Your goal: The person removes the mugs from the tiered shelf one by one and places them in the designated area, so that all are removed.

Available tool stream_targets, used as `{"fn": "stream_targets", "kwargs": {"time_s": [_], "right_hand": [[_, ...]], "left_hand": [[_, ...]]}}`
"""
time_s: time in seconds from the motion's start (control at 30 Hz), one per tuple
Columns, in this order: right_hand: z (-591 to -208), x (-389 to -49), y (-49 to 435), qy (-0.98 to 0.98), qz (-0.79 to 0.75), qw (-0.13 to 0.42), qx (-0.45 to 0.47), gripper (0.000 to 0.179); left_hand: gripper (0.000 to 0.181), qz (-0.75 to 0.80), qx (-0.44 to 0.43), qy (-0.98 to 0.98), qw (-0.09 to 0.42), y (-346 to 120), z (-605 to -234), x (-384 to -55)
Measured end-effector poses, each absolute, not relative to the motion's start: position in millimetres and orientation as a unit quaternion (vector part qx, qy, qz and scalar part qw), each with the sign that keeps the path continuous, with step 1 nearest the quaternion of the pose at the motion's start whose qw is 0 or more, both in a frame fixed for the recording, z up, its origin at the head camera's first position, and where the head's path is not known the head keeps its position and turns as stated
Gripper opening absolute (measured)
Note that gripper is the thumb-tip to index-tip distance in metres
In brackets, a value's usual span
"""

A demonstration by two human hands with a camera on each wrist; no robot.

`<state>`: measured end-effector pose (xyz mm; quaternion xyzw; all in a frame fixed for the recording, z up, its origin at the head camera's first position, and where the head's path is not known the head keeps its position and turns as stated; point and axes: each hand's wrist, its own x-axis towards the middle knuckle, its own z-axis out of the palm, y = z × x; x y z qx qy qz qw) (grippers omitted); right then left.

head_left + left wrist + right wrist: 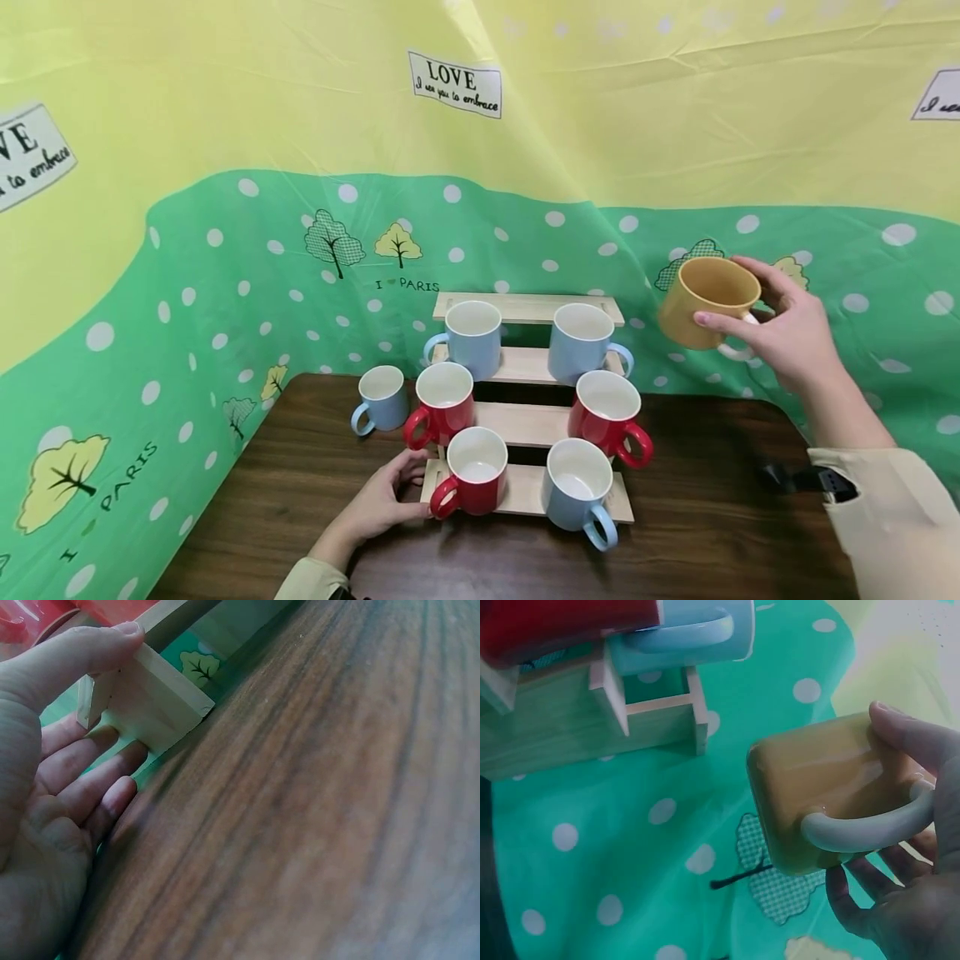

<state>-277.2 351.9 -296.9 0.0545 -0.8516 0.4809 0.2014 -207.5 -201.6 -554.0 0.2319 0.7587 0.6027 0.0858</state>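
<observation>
Right hand fingers pinch a yellow mug at frame right, left hand fingers gripping the rack, in apparent loading that calls for a level set-down, likely on the top shelf.

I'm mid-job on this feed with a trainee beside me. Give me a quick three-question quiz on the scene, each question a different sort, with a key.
1. Count: how many mugs stand on the wooden rack?
2. True or false: the right-hand grip holds a red mug.
3. Choose one. The left-hand grip is on: A, a blue mug; B, the rack's left end; C, the rack's top board.

Key
1. Six: three red, three blue.
2. False; it holds the yellow mug, raised to the right of the rack.
3. B.
</observation>
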Motion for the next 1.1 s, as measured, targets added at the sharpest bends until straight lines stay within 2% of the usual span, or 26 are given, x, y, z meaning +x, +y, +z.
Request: {"fn": "stream_targets", "kwargs": {"time_s": [0.3,0.67,1.1], "right_hand": [[-337.2,-268.1,361.7,-0.849,0.485,0.207,0.043,0.088],[-392.4,-265.4,370.2,-0.880,0.438,0.181,-0.008,0.094],[-426.0,-276.3,365.5,-0.887,0.434,0.156,-0.015,0.098]], "left_hand": [[0.069,0.599,0.223,0.764,0.088,-201.6,-554.9,-207.6],[0.069,0.603,0.223,0.760,0.094,-200.1,-555.6,-209.4],[0.070,0.600,0.202,0.767,0.103,-201.1,-552.1,-207.0]]}}
